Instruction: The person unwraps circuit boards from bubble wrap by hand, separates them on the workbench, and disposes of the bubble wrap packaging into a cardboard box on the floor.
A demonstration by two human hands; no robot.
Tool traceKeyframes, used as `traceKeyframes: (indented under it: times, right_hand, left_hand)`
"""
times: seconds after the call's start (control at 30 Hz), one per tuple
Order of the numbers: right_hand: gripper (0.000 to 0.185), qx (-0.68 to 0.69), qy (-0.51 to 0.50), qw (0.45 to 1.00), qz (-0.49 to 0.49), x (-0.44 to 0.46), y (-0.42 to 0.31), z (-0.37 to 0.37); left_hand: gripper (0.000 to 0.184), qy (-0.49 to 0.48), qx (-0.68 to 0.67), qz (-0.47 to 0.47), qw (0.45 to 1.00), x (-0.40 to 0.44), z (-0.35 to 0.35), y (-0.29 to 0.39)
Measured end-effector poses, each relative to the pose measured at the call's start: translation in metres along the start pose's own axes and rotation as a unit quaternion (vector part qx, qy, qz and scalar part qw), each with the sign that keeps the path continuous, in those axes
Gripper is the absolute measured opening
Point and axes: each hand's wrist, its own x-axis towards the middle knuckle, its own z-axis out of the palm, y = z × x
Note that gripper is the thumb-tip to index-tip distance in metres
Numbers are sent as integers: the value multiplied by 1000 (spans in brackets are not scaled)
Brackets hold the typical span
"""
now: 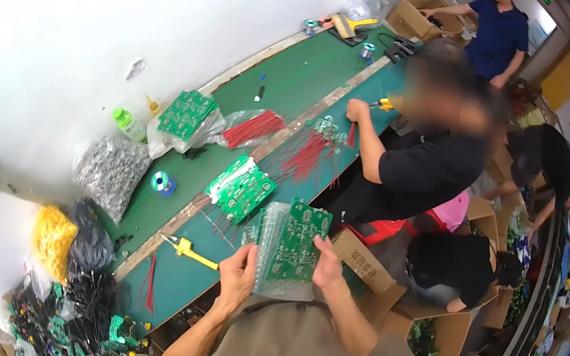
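Note:
Green circuit boards (299, 243) in clear bubble wrap (270, 238) are held upright between my two hands, near my body at the table's edge. My left hand (238, 274) grips the wrap's left side with its fingers closed. On the right, my right hand (329, 264) has its fingers pressed against the board's edge. Just beyond lies another stack of green boards (241, 188) on the green table (207, 229). A yellow-handled soldering iron (189, 251) rests to the left, with red wires (149, 284) nearer the edge.
Red wire bundles (254, 129), wrapped boards (187, 115), a solder spool (162, 183) and a bag of small parts (109, 174) are on the table. A seated co-worker (424, 162) is at the right. Open cardboard boxes (450, 343) stand at lower right.

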Motion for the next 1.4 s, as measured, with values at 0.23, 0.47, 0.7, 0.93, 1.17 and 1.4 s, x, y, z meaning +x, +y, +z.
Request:
traceKeyframes:
  times: [0.23,0.47,0.7,0.93,1.17,1.4]
  right_hand:
    - [38,48,-12,998,37,7,-10,-17]
    - [46,120,-23,986,116,16,-16,-41]
    - [46,103,29,983,152,31,-30,-33]
    - [47,99,28,977,188,45,-32,-29]
    - [48,124,65,970,200,53,-21,-25]
    - [44,37,66,990,118,75,-34,-13]
  left_hand:
    - [19,-5,118,137,984,11,5,36]
    - [25,97,30,-3,995,44,-21,45]
    - [25,138,130,51,981,99,-67,31]
    - [22,198,421,243,851,243,-152,42]
    - [29,110,637,248,721,381,-110,-76]
    - [35,31,339,183,922,302,-37,-36]
